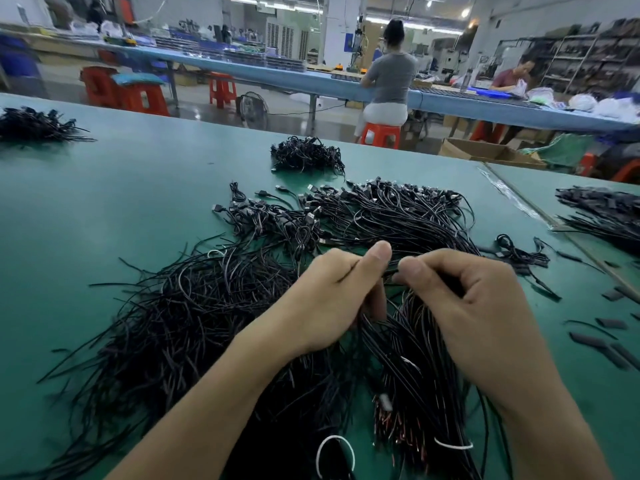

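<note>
Black cable (392, 271) is pinched at one short stretch between the two thumbs. Its long axis runs side to side, from the left hand (332, 296) across to the right hand (467, 303), roughly level. Only a short dark length is seen in the gap between the thumb tips; the rest is hidden inside the fists. Cable noted as thin and plain black. End detail is too small to be made out.

Left hand is closed, thumb pressed on the cable against the curled forefinger. Right hand is likewise closed, thumb and forefinger nipped on the same cable, other fingers curled under. Thumb tips are set just apart.

Directly beneath both hands a cable bundle (415, 358) is laid, its long axis running from under the hands back toward the wearer. It is bound by a white tie (453, 445) beside the right forearm. Reddish copper ends (391, 427) are exposed between the forearms. Whether the lower fingers also hold this bundle cannot be told.

Left of the left hand, a heap of cut wires (173, 306) is spread over the green table (104, 202). Beyond both hands, a pile of plugged cables (381, 213) is seen. Right of the right hand, short black sleeve pieces (606, 341) are scattered.
</note>
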The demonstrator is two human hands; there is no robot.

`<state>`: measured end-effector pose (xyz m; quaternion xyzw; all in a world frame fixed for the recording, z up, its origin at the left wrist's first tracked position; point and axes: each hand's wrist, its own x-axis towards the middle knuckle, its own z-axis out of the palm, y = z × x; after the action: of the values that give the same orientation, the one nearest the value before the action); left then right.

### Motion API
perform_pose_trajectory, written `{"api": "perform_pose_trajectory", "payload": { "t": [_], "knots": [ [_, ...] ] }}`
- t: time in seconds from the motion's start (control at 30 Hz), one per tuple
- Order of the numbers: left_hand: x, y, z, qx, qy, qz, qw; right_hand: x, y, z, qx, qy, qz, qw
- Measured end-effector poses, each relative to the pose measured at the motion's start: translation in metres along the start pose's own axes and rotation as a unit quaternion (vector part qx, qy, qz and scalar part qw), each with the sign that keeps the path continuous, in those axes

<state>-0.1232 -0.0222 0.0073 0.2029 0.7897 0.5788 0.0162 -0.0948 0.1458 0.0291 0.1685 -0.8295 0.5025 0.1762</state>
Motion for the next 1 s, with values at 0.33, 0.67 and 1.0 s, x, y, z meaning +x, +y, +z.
{"api": "perform_pose_trajectory", "payload": {
  "t": [0.33,0.67,1.0],
  "knots": [
    [-0.011,0.012,-0.014,-0.263,-0.244,-0.028,0.933,0.002,0.010,0.013,0.151,0.001,0.064,0.986],
    [0.002,0.009,-0.018,-0.521,-0.050,-0.003,0.852,-0.001,0.008,0.026,0.003,-0.144,0.075,0.987],
    [0.006,-0.012,0.002,-0.030,0.142,0.084,0.986,-0.005,-0.004,0.020,-0.062,-0.127,0.016,0.990]
  ]
}}
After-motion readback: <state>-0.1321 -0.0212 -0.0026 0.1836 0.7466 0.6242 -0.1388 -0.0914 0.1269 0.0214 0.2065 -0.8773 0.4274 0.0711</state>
